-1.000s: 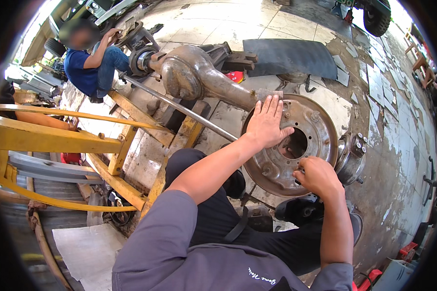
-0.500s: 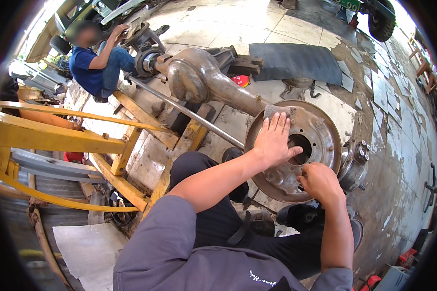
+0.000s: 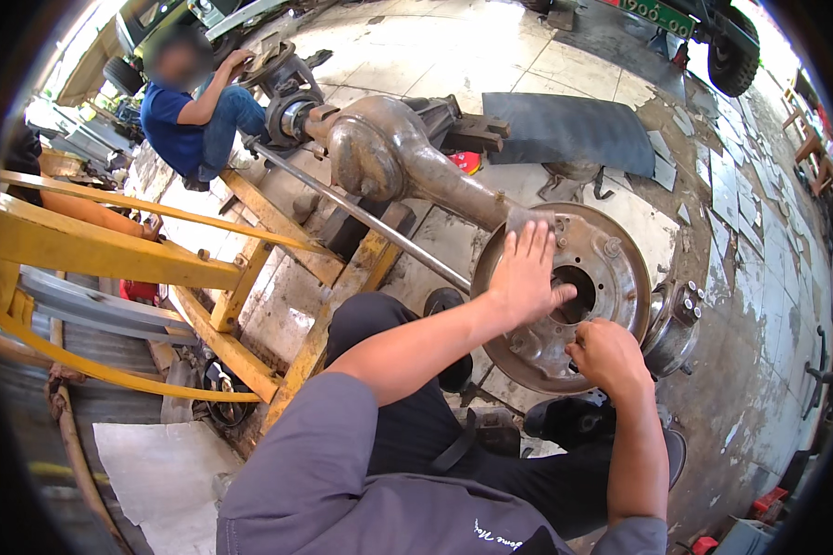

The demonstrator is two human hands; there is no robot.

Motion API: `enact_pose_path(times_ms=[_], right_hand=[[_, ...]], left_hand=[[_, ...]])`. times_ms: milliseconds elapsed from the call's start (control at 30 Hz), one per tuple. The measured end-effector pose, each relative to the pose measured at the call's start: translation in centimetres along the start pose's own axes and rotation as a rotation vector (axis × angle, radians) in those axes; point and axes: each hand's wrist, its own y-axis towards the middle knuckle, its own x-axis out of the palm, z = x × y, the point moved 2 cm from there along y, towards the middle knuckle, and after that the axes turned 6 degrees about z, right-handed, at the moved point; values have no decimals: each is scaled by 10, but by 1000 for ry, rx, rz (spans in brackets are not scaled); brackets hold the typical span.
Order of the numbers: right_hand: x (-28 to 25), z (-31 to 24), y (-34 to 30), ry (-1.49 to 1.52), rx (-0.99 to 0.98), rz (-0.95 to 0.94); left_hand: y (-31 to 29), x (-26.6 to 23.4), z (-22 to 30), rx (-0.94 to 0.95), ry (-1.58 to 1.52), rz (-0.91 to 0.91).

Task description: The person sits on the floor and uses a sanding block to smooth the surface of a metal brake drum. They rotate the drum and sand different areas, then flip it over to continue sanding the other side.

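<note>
My left hand (image 3: 526,276) lies with its fingers stretched out on a round, rusty brake backing plate (image 3: 626,277). Beneath its fingertips, at the plate's upper left, sits a small greyish-brown rectangular pad (image 3: 533,220), partly hidden; its kind is unclear. My right hand (image 3: 611,355) is closed at the plate's lower right, below the central hole, its curled fingers hiding whatever they grip. The plate stands at the near end of a bulky axle housing (image 3: 366,153). Just right of the plate is a round metal hub (image 3: 673,324) with several bolts.
A long metal rod (image 3: 361,217) runs up left from the plate. Yellow steel frames (image 3: 111,254) fill the left side. Far left, another person (image 3: 180,116) crouches by the axle's other end. A dark curved sheet (image 3: 565,129) lies behind the plate, near broken tiles (image 3: 727,199).
The whole view has shifted slightly. My left hand is blurred at the fingers and sits a little further up on the plate. My right hand keeps its place on the plate.
</note>
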Motion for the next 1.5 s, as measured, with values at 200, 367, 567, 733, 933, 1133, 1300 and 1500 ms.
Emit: enact_pose_path(times_ms=[200, 367, 567, 733, 933, 1133, 1300, 1500], right_hand=[[-2, 1, 0, -10, -19, 8], [-3, 0, -2, -2, 12, -16], [-1, -1, -1, 1, -9, 10], [0, 1, -1, 2, -8, 8], [-2, -1, 1, -23, 16, -12], [-1, -3, 0, -38, -19, -4], [-2, -1, 0, -49, -3, -32], [5, 5, -1, -36, -10, 5]], left_hand=[[10, 2, -10, -33, -83, 1], [-13, -10, 14, 17, -14, -119], [9, 3, -2, -111, -86, 2], [3, -5, 6, -58, -47, -27], [-5, 3, 10, -9, 10, -20], [9, -1, -7, -68, -42, 43], [-1, -12, 2, 76, -21, -115], [9, -13, -8, 63, 28, -84]])
